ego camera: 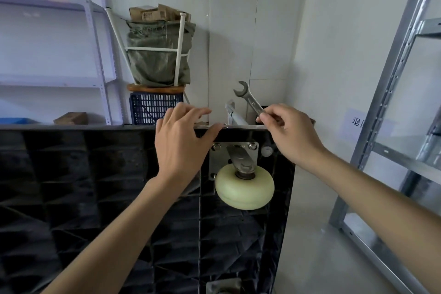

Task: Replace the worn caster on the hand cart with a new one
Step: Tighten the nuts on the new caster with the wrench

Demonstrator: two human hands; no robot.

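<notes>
Sensibly, with the left hand [181,138] spread flat on the upended hand cart [95,198] edge and the right hand [288,133] pinching an open-ended wrench [250,99], she'd best seat it squarely on each nut before turning, since the pale, yellowed caster [244,186] sits bolted near the top corner.

A pale cream plastic caster wheel [244,188] on a bolted steel plate [232,157] sits below the fingers [205,124], on the upended black ribbed cart deck [95,186].
</notes>
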